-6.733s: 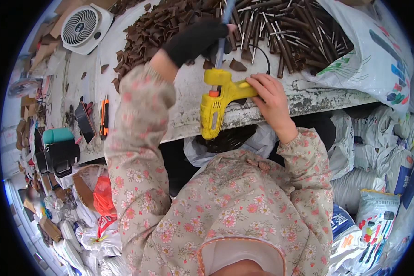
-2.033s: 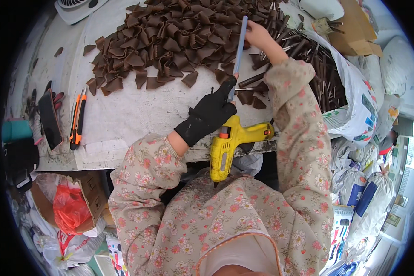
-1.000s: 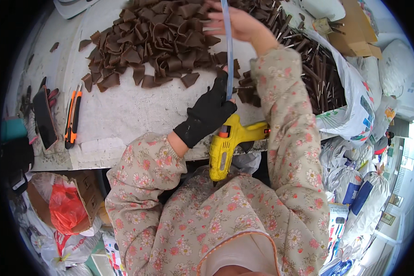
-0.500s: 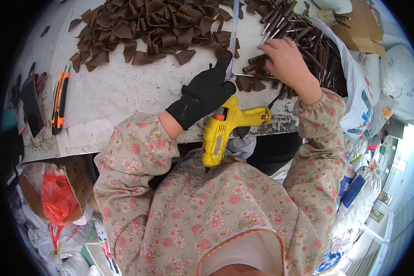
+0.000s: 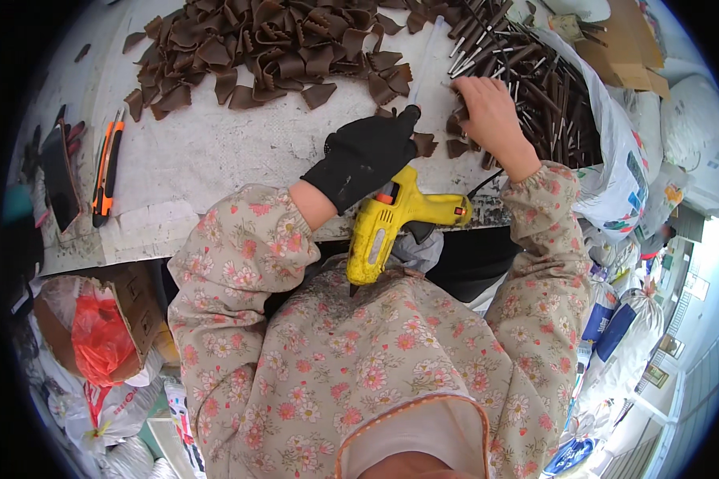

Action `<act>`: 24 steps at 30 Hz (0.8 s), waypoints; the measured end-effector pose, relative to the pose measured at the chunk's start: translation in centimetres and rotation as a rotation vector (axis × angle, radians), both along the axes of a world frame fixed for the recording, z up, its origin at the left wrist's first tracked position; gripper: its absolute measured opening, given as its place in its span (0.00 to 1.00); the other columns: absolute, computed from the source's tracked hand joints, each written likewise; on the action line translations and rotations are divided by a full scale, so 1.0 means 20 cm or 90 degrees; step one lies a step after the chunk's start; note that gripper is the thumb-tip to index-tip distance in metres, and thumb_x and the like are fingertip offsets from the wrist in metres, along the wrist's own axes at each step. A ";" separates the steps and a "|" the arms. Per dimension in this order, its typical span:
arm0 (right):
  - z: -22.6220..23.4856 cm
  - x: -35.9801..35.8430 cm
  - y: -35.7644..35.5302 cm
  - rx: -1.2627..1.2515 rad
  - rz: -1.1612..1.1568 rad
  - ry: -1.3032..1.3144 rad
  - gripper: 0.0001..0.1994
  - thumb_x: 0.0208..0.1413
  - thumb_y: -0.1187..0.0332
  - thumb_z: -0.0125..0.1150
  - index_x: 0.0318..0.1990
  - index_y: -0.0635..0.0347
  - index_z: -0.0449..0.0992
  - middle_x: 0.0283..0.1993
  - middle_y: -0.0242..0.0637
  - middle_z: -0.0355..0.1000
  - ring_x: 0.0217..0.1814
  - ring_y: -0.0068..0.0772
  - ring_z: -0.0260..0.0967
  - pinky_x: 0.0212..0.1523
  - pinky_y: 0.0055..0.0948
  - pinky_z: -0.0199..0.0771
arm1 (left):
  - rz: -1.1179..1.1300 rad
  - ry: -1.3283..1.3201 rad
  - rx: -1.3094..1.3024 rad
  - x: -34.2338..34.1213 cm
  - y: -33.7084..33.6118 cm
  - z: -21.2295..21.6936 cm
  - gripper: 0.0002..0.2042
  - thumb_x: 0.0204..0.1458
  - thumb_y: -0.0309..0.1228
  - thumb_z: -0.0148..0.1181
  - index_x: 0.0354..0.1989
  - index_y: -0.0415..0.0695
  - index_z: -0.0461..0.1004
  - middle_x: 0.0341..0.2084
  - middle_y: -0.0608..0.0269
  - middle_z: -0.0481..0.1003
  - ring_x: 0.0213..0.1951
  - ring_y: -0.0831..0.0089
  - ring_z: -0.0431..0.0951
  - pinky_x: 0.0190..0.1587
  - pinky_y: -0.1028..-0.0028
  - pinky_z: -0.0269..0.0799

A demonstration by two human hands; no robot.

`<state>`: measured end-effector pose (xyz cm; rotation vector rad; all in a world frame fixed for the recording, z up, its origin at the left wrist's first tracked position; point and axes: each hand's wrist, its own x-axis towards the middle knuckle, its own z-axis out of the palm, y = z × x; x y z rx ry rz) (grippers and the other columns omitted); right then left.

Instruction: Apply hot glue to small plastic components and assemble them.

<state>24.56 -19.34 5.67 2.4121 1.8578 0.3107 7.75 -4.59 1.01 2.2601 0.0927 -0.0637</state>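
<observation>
My left hand [image 5: 367, 156], in a black glove, is closed around the lower part of a clear glue stick [image 5: 430, 60] that slants up and away over the table. Just below it is a yellow glue gun [image 5: 382, 227], nozzle down at the table's near edge, its handle pointing right. My bare right hand [image 5: 494, 120] reaches over the left side of a heap of thin brown tubes [image 5: 547, 96] with pale ends. Its fingers are bent, with a gap between them and the thumb; no held piece shows clearly. Small brown pieces [image 5: 425, 144] lie between the hands.
A large pile of brown zigzag-edged pieces [image 5: 272, 48] covers the far table. A white plastic bag [image 5: 615, 160] borders the tubes on the right. Orange-and-black cutters [image 5: 108, 169] and a dark flat phone-like object [image 5: 58, 180] lie left. A carton with a red bag [image 5: 100, 339] stands below left.
The glue stick has swung rightward and its far end now shows. My left hand has shifted slightly right. My right hand has moved slightly down, its fingers more bent.
</observation>
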 end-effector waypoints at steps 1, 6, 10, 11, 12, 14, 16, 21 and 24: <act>0.00 0.02 0.00 0.005 -0.004 -0.001 0.23 0.30 0.68 0.67 0.39 0.56 0.67 0.31 0.34 0.68 0.40 0.36 0.66 0.45 0.34 0.61 | 0.008 -0.009 -0.005 0.01 0.00 0.00 0.25 0.49 0.37 0.50 0.58 0.50 0.60 0.33 0.52 0.75 0.33 0.56 0.75 0.35 0.61 0.69; -0.07 0.11 0.06 0.041 -0.128 -0.066 0.22 0.33 0.74 0.62 0.42 0.56 0.66 0.32 0.34 0.67 0.41 0.38 0.66 0.42 0.36 0.62 | 0.027 -0.065 0.015 0.12 0.04 -0.02 0.25 0.47 0.37 0.51 0.56 0.44 0.62 0.38 0.50 0.73 0.42 0.55 0.73 0.45 0.63 0.67; -0.11 0.15 0.06 0.057 -0.151 -0.135 0.29 0.33 0.75 0.62 0.50 0.52 0.65 0.35 0.33 0.67 0.43 0.36 0.66 0.45 0.36 0.62 | 0.055 -0.046 0.085 0.21 0.08 0.03 0.24 0.48 0.36 0.51 0.55 0.45 0.63 0.40 0.51 0.73 0.43 0.56 0.72 0.47 0.63 0.66; -0.09 0.14 0.06 0.097 -0.134 -0.135 0.32 0.33 0.75 0.62 0.53 0.50 0.64 0.37 0.33 0.67 0.44 0.36 0.65 0.46 0.36 0.62 | 0.081 -0.035 0.126 0.21 0.08 0.07 0.24 0.48 0.36 0.51 0.56 0.45 0.63 0.41 0.51 0.73 0.44 0.56 0.72 0.47 0.63 0.66; -0.08 0.11 0.05 0.105 -0.139 -0.130 0.32 0.33 0.75 0.62 0.53 0.50 0.64 0.37 0.33 0.67 0.44 0.36 0.65 0.46 0.36 0.62 | 0.105 -0.025 0.167 0.22 0.08 0.09 0.24 0.48 0.37 0.51 0.56 0.46 0.63 0.42 0.52 0.73 0.44 0.57 0.72 0.47 0.63 0.66; -0.06 0.03 0.01 0.202 -0.017 -0.029 0.29 0.34 0.74 0.63 0.51 0.50 0.67 0.39 0.32 0.67 0.46 0.36 0.64 0.49 0.36 0.62 | 0.111 -0.006 0.225 0.20 0.08 0.10 0.24 0.47 0.36 0.51 0.56 0.45 0.63 0.42 0.52 0.73 0.44 0.57 0.73 0.47 0.64 0.66; 0.00 -0.05 -0.05 0.219 0.102 0.049 0.21 0.39 0.68 0.63 0.45 0.51 0.71 0.39 0.34 0.67 0.43 0.39 0.66 0.46 0.34 0.65 | 0.091 0.009 0.279 0.19 0.07 0.11 0.24 0.47 0.36 0.51 0.56 0.45 0.63 0.42 0.52 0.73 0.44 0.58 0.73 0.47 0.64 0.67; 0.01 -0.25 -0.15 -0.001 -0.163 0.200 0.20 0.44 0.59 0.62 0.46 0.52 0.71 0.39 0.38 0.67 0.38 0.43 0.69 0.39 0.35 0.70 | 0.041 0.029 0.386 0.16 0.11 0.10 0.25 0.47 0.36 0.53 0.56 0.45 0.63 0.42 0.53 0.73 0.43 0.59 0.74 0.46 0.64 0.67; -0.02 -0.23 -0.13 -0.006 -0.183 0.222 0.26 0.44 0.53 0.62 0.50 0.52 0.67 0.46 0.44 0.63 0.37 0.49 0.70 0.36 0.39 0.72 | 0.136 -0.104 0.163 0.09 0.19 0.05 0.24 0.48 0.37 0.55 0.54 0.44 0.65 0.40 0.53 0.74 0.42 0.59 0.75 0.45 0.67 0.68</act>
